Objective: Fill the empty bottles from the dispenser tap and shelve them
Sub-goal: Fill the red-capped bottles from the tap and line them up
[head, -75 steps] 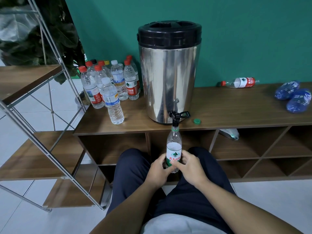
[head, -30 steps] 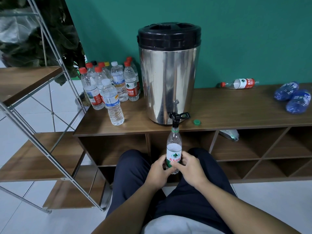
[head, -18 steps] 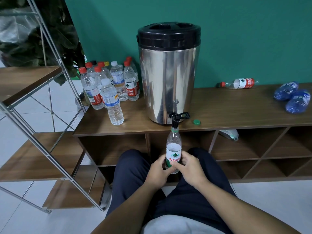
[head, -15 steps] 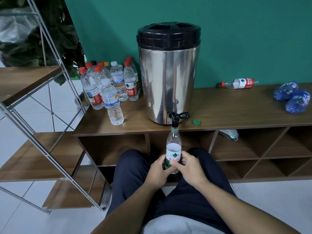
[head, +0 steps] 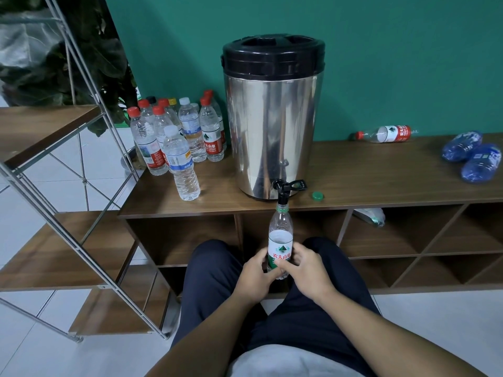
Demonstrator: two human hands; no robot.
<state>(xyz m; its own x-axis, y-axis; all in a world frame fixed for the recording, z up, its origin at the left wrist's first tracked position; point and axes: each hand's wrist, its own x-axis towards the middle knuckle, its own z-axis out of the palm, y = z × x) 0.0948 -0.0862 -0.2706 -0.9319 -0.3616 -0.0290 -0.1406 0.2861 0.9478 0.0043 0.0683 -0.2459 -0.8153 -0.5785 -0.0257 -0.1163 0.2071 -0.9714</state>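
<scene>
Teal wall behind; at centre frame the bottle [head: 280,235] is gripped by both the left hand [head: 254,277] and right hand [head: 304,270] under the tap [head: 283,190]. Overflow or spilling is risked if the mouth slips aside.

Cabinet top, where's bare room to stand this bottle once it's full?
The widest bare stretch of the cabinet top runs from the dispenser right to the two blue bottles, bordered behind by the lying red-label bottle and in front by the green cap. Left of the dispenser the standing bottles crowd it.
</scene>
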